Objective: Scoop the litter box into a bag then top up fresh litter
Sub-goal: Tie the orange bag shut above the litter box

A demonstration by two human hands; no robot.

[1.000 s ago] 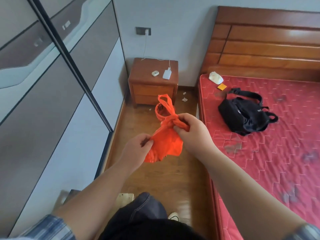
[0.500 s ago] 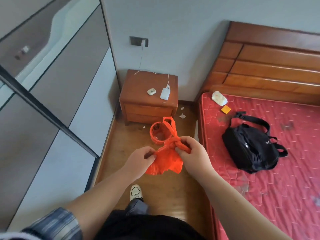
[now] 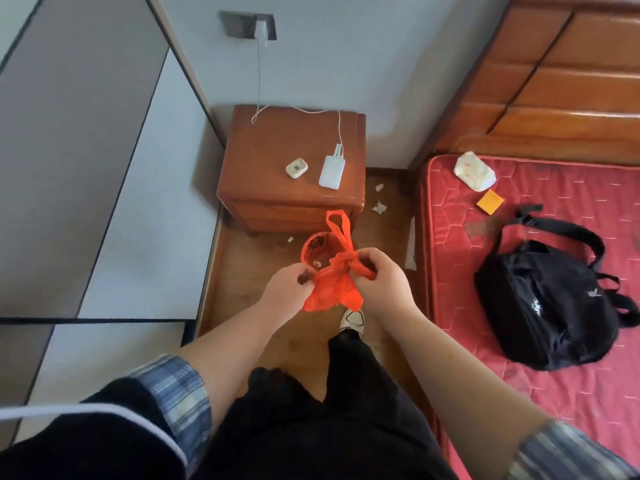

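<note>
Above the wooden floor (image 3: 249, 289), mid-frame, both hands hold a knotted orange bag (image 3: 329, 292). The left hand (image 3: 285, 287) pinches its 9 o'clock side with curled fingers (image 3: 306, 277); the right hand (image 3: 382, 284) pinches the knot at 3 o'clock. At 12 o'clock, an orange bin (image 3: 306, 244) stands before the nightstand (image 3: 277, 140). A black backpack (image 3: 543, 306) lies on the bed (image 3: 519, 368).

Wood floor (image 3: 249, 271) carries orange bin (image 3: 317, 247), paper scraps (image 3: 379, 207) and brown nightstand (image 3: 263, 150) bearing white power bank (image 3: 331, 170) and small white case (image 3: 296, 168); red mattress (image 3: 450, 271) holds black backpack (image 3: 547, 306), white packet (image 3: 474, 171), orange note (image 3: 490, 201).
</note>
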